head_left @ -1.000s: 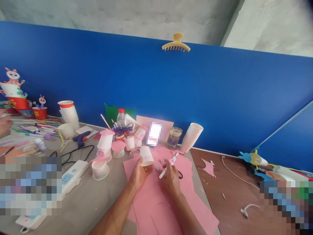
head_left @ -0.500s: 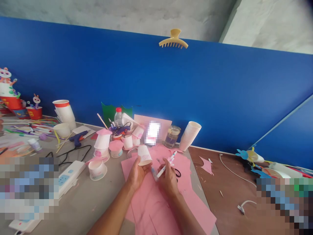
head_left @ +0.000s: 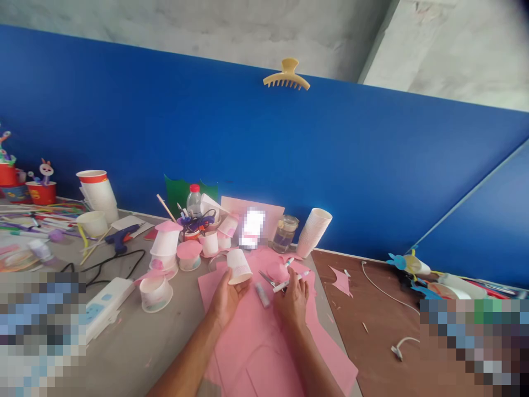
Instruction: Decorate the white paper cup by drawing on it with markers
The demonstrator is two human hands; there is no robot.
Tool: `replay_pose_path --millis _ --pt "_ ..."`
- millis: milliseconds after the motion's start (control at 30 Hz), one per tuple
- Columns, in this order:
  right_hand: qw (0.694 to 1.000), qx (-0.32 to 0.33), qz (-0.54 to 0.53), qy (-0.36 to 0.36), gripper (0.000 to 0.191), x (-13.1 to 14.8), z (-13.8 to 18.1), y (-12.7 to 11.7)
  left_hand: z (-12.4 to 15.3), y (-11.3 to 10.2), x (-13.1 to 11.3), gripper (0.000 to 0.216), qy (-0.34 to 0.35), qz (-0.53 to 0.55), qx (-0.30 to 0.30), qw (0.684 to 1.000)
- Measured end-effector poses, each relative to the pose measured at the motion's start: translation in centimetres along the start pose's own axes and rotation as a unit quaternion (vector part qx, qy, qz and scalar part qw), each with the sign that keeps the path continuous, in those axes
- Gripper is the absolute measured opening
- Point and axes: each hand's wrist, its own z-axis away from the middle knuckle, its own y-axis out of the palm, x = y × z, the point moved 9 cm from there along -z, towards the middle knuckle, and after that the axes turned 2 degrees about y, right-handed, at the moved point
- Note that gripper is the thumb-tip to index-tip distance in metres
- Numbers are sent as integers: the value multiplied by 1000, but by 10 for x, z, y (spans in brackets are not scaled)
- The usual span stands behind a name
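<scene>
In my left hand (head_left: pixel 226 298) is a white paper cup (head_left: pixel 238 266) with a faint pink pattern, tilted with its open end towards me. My fingers and thumb close around its lower side. To the right, my right hand (head_left: pixel 294 298) is low over pink paper (head_left: pixel 264 336), its fingers on a slim white marker (head_left: pixel 282 286) that lies crosswise under them. Scissors (head_left: pixel 266 278) and a glue stick (head_left: pixel 262 295) lie between the hands. Behind my right fingers are a second marker (head_left: pixel 290 262) and a pink paper piece (head_left: pixel 278 271).
Pink-trimmed cups (head_left: pixel 165 239) stand at left, near a glue gun (head_left: pixel 120 238) and a power strip (head_left: pixel 108 302). Behind are a lit phone (head_left: pixel 252 227), a glass jar (head_left: pixel 285 234) and a leaning cup stack (head_left: pixel 314 231). A white cable (head_left: pixel 388 298) crosses the brown surface at right.
My right hand has moved slightly right and away from the cup, turning the marker flatter. The scissors and glue stick show more fully. My left hand still holds the cup; the view has shifted slightly.
</scene>
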Motion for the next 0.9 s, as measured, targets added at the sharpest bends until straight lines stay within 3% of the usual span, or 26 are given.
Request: replay_pose_path --millis 200,333,433,633,800,900 --pt "1000 15 8 6 48 -5 2 10 0 1 0 27 -7 -4 2 1000" --pt "996 15 -81 -45 43 6 0 9 -1 0 1 24 -12 0 2 1000" --pt "991 -20 -120 -56 41 6 -5 0 -2 -1 1 24 -12 -3 10 1000" --pt "999 -25 -26 32 45 -26 -10 0 -1 -2 1 22 -11 -4 11 1000" --pt "999 41 4 -9 53 -24 -3 19 -2 -1 2 22 -15 -5 6 1000" --pt "999 48 -12 -17 53 -20 -4 22 -2 -2 3 22 -16 -4 10 1000"
